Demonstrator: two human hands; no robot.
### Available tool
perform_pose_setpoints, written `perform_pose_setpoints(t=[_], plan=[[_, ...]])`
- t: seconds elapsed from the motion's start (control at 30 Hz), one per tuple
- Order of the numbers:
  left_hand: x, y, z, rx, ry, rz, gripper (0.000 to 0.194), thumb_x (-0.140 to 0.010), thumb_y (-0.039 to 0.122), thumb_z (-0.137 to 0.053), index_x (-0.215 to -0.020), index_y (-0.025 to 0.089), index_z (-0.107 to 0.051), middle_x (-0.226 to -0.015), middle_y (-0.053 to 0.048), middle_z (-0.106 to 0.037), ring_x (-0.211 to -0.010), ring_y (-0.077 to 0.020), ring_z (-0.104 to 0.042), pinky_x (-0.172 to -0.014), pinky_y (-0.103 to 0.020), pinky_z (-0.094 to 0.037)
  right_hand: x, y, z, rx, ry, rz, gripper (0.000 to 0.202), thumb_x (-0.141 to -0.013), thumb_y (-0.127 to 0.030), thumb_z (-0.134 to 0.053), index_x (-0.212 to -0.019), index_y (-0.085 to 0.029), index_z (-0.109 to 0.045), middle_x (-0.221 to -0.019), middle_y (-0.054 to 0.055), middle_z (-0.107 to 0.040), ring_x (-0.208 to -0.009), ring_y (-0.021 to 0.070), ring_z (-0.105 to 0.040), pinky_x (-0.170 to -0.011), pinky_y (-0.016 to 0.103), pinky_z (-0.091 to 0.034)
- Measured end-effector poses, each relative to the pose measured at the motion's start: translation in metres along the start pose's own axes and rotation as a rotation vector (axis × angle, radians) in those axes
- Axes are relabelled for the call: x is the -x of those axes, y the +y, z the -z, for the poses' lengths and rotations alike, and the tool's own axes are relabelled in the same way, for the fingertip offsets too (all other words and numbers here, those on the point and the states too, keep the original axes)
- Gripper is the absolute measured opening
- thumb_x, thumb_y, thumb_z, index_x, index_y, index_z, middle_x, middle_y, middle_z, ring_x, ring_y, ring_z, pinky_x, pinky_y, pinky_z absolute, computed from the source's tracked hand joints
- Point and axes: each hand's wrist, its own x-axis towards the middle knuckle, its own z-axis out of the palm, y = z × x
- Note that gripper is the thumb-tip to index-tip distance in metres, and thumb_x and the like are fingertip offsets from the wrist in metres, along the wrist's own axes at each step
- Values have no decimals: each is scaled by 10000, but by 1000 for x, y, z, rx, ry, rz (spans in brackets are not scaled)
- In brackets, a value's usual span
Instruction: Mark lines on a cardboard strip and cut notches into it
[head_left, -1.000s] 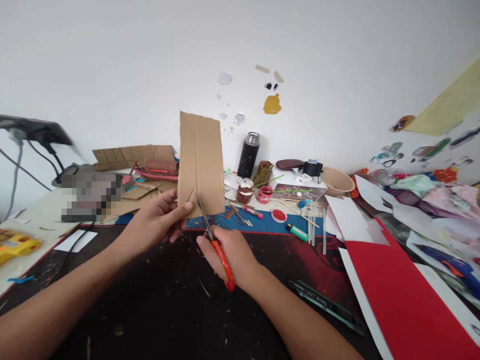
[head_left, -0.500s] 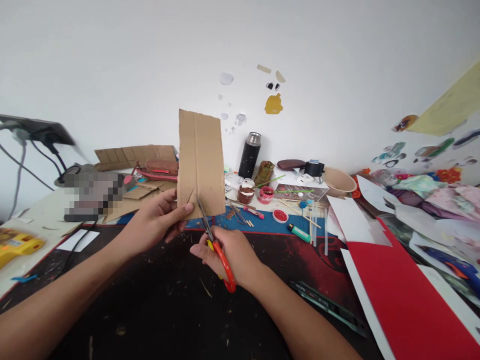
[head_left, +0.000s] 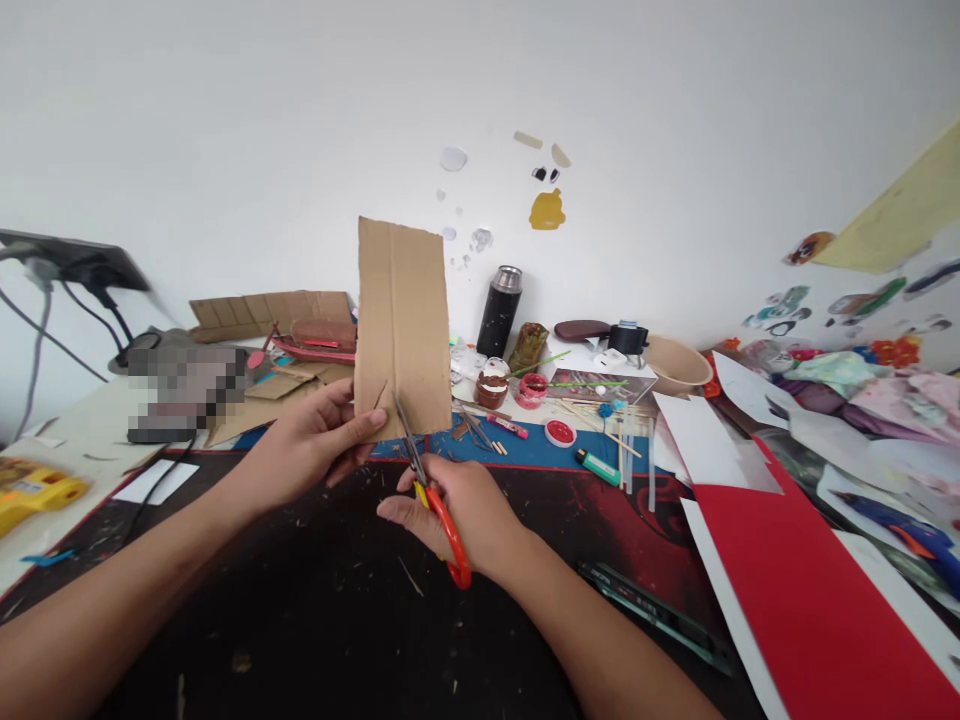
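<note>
A tall brown cardboard piece (head_left: 403, 310) stands upright in the middle, pinched near its lower left corner by my left hand (head_left: 330, 430), thumb in front. A short dark slit shows in the cardboard beside the thumb. My right hand (head_left: 469, 515) is closed on scissors (head_left: 448, 525) with red and yellow handles, its thumb pointing left. The scissor blades point up and lie against the lower part of the cardboard, right of the slit; whether they pass through it I cannot tell.
Behind the hands are a black thermos (head_left: 499, 310), paint jars (head_left: 491, 385), a green glue stick or lighter (head_left: 598, 467) and thin sticks. Red paper (head_left: 795, 570) covers the right side. A dark cutter (head_left: 652, 610) lies front right. A yellow tool (head_left: 37, 490) sits far left.
The scissors and my right hand have barely shifted, with the handles slightly lower. The cardboard and my left hand look almost the same.
</note>
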Motion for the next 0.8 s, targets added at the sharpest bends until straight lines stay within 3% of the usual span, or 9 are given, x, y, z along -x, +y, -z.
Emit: perform_pose_setpoints(t=[0.17, 0.4, 0.8], plan=[[0, 1, -1, 2, -11, -14, 525, -985, 694, -825, -1060, 212, -630, -631, 92, -582, -420, -67, -437, -368, -189, -314, -1, 3, -4, 7, 16, 15, 317, -979, -464, -940, -951, -233, -725, -662, -72, -634, -589, 142, -595, -641, 276, -453], [2, -1, -2, -14, 6, -3, 542, -975, 719, -822, -1018, 218, -622, -648, 84, -599, -423, -66, -471, -374, -183, -341, -3, 4, -8, 111, 83, 27, 356, -1052, -507, -845, -884, -231, -696, -725, -16, -693, -640, 168, -631, -662, 284, -467], [-1, -7, -3, 27, 23, -13, 543, -953, 716, -852, -958, 222, -625, -637, 74, -610, -411, -57, -439, -356, -175, -307, -2, 4, -14, 253, 136, 66, 287, -1103, -320, -690, -835, -232, -639, -768, 41, -744, -721, 212, -700, -721, 306, -454]])
